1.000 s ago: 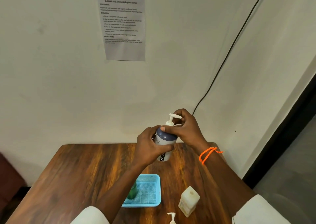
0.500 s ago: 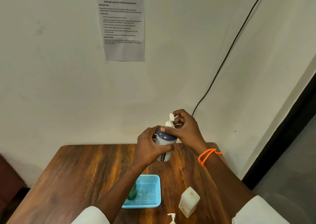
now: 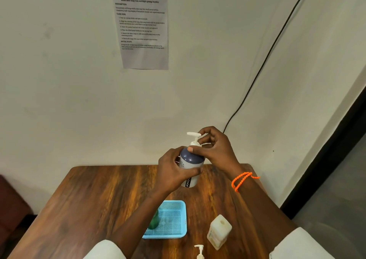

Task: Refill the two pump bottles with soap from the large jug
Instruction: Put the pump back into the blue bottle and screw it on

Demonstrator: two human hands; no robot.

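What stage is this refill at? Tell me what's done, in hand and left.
Done, apparently: a green bottle already stands in the blue basket, half hidden by the left arm. In hand: the left hand holds the grey pump bottle above the table while the right hand works its pump head. Left: the open jug and a loose pump still sit on the table; fill levels can't be judged.

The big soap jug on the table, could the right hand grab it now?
Probably not right away. The right hand is busy at the pump head of the bottle, which the left hand holds above the table. The jug stands uncovered below the right forearm, so once the hand lets go, it looks free.
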